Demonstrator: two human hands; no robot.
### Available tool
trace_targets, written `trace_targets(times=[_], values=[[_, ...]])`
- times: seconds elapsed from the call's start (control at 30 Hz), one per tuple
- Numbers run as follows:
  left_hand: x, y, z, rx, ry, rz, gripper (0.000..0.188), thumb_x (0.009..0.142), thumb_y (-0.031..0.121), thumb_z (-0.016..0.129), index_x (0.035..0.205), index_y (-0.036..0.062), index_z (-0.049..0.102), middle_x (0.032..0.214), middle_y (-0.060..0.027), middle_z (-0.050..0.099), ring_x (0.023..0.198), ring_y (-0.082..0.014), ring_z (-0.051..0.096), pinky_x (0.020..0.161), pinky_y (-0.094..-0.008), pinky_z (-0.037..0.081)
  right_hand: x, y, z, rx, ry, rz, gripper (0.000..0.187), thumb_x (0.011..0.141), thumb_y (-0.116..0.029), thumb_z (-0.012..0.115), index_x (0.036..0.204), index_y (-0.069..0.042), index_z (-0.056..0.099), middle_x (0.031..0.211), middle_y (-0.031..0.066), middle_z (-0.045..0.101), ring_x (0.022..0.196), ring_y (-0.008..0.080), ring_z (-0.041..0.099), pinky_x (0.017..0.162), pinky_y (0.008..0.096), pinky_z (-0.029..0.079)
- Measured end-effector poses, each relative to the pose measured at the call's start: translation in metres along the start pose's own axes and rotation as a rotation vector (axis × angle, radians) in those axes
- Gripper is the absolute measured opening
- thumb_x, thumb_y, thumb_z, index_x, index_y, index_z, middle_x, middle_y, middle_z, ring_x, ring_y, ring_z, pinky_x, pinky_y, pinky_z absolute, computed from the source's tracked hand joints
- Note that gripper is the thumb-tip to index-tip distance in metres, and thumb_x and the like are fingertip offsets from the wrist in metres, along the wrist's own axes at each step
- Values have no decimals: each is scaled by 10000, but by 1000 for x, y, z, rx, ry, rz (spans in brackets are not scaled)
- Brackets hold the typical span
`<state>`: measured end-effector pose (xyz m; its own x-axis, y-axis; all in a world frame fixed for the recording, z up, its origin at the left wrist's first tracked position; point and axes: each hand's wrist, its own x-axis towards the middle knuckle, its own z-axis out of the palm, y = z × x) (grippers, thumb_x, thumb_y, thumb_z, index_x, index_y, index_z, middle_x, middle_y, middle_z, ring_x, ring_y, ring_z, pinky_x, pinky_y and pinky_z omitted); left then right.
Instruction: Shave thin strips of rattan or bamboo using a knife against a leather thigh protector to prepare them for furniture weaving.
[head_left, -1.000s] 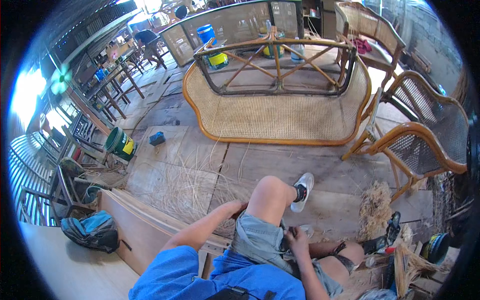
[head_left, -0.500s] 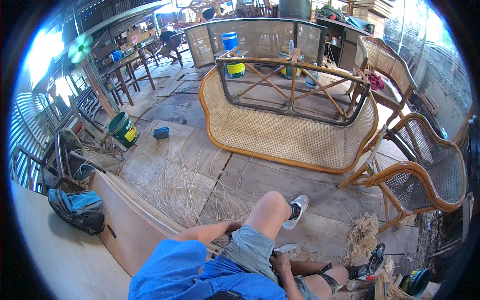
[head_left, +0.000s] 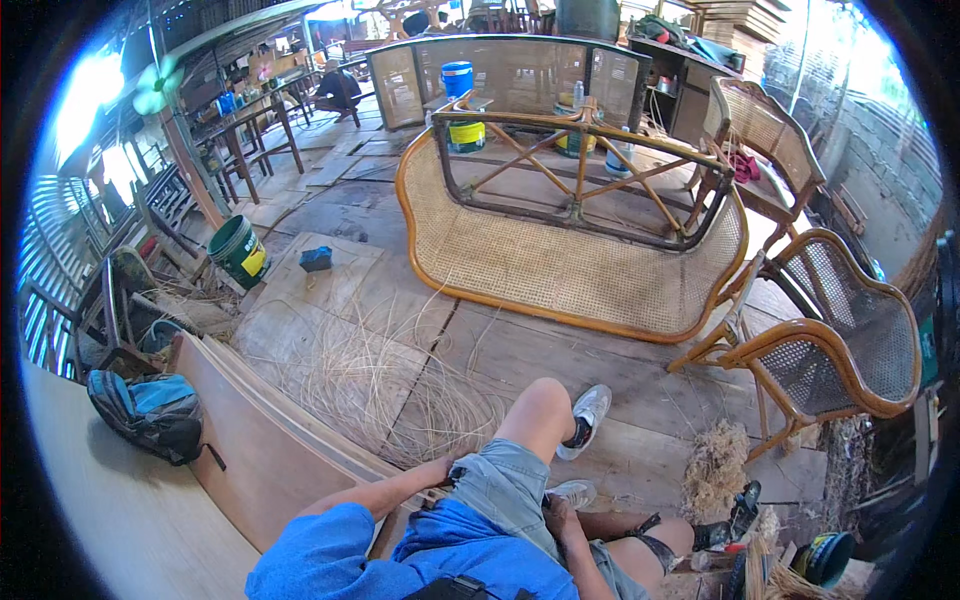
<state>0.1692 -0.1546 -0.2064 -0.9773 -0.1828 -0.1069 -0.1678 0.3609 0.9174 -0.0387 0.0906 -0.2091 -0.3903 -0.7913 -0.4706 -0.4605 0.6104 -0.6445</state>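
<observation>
Left hand (head_left: 461,467): beside the grey shorts (head_left: 508,488); fingers obscured, cannot tell grip.
Right hand (head_left: 563,520): between the thighs; fingers' hold cannot be told.
Cane strands (head_left: 372,378): loose on floor (head_left: 520,352); probably light, springy; grasp mid-bundle.

view raised, stacked boards (head_left: 744,20) now visible

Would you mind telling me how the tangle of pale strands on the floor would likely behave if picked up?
The tangle of pale strands would probably be light, since each strand looks thin. It seems likely to be springy rather than limp, as many strands lie in open curves. Lifting one might drag others, because they cross and overlap.
</observation>
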Motion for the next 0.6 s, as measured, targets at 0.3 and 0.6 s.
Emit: trace_targets(times=[0.3, 0.6], values=[[-14, 83, -19, -100, 0, -415, 452, 759, 148, 581, 1183, 20, 492, 1061, -177, 596, 987, -245, 544, 867, -338, 412, -19, -34, -22, 224, 160, -47, 386, 771, -186, 607, 1107, -18, 515, 998, 181, 605, 932, 310, 579, 793, 369, 442], [-22, -40, 20, 29, -141, -288, 397, 798, 191, 535, 1172, 57, 516, 1161, -144, 561, 1028, -269, 535, 892, -342, 408, -38, -30, -28, 786, 410, -93, 140, 781, -49, 545, 906, 10, 565, 803, 64, 602, 726, 82, 533, 628, 242, 425]])
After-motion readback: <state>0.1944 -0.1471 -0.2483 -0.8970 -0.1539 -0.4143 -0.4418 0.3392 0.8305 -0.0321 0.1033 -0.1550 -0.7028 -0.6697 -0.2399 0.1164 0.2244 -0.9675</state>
